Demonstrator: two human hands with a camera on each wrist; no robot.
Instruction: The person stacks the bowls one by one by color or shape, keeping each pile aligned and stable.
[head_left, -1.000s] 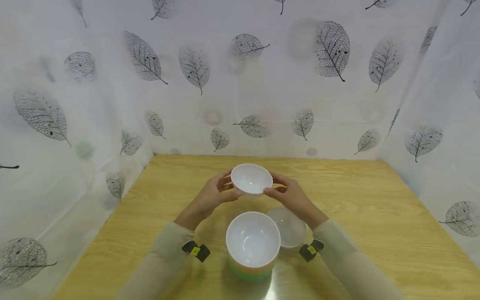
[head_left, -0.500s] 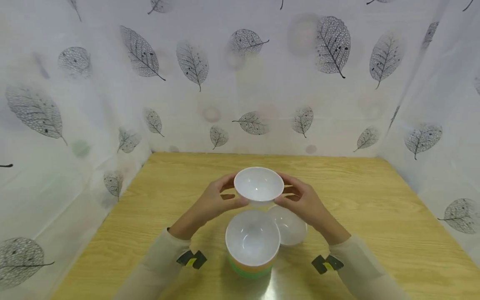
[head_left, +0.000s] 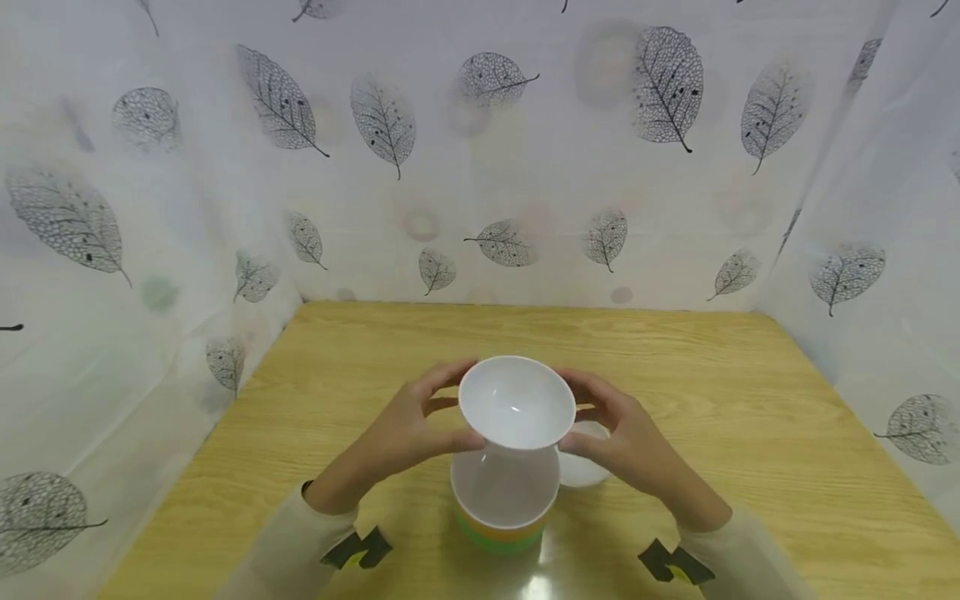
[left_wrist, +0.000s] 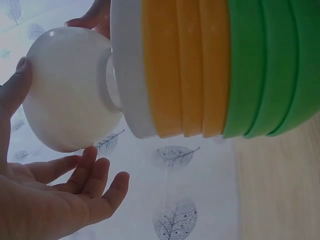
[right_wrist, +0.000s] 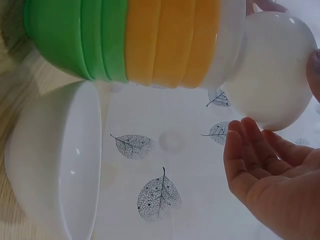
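Note:
My left hand (head_left: 405, 423) and right hand (head_left: 628, 437) hold a white bowl (head_left: 516, 404) from its two sides, thumbs at the near rim and fingers at the far side. The bowl is upright, raised over the near end of the table. Close below it stands a stack of nested bowls (head_left: 504, 535), a white bowl (left_wrist: 129, 75) on top, orange bowls (left_wrist: 187, 70) under it and green bowls (left_wrist: 257, 65) at the bottom. In both wrist views the held bowl's foot is right at the top white bowl's rim.
Another white bowl (right_wrist: 55, 160) stands on the wood-grain table (head_left: 720, 400), just right of the stack and partly hidden by my right hand in the head view. A leaf-patterned curtain (head_left: 525, 150) encloses the table at the back and sides.
Both hands have brought the white bowl nearer to me and over the stack, and it now covers part of the top bowl's opening. The stack and the bowl on the right have stayed put.

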